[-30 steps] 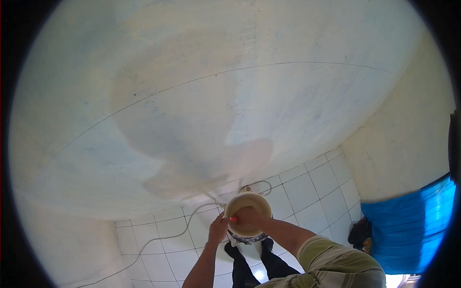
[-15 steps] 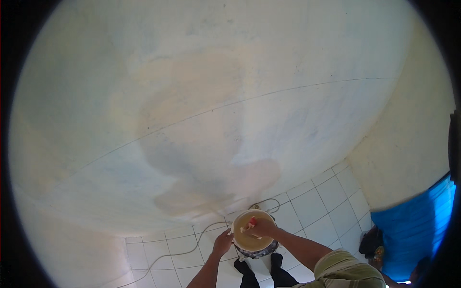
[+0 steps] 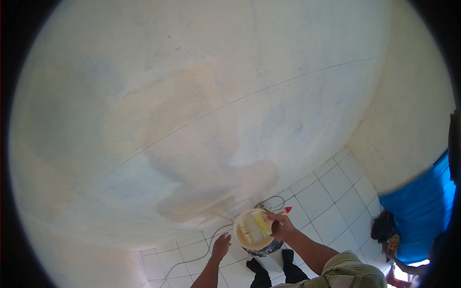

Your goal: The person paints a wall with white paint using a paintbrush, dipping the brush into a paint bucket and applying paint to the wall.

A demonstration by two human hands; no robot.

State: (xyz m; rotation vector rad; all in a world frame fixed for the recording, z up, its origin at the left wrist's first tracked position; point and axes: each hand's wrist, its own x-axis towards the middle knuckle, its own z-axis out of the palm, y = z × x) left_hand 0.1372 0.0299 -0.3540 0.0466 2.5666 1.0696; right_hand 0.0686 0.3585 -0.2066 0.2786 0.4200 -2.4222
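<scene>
My right hand (image 3: pixel 282 227) is closed round the handle of a wide paintbrush (image 3: pixel 260 223). The brush has a red handle tip, a yellow band and pale bristles, and it lies across the mouth of a round bucket (image 3: pixel 236 232). Inside the bucket, partly hidden by the brush, is a cream-coloured liquid. To the left of the rim, my left hand (image 3: pixel 221 245) is held apart from the bucket, its fingers loosely bent with nothing visible in them. Dark, paint-smeared patches (image 3: pixel 271 248) show below the rim.
A pale patchy wall (image 3: pixel 201 125) with a thin dark line curves ahead, carrying my shadow. A grey cable (image 3: pixel 199 259) runs over white floor tiles (image 3: pixel 331 201) behind the bucket. At right hang blue cloth (image 3: pixel 413 221) and a black bag (image 3: pixel 382 226); another person's arm (image 3: pixel 408 266) reaches in nearby.
My right hand has lifted the brush out of the bucket's liquid, its red handle tip now pointing right. My left hand has let go of the bucket's rim and moved slightly away.
</scene>
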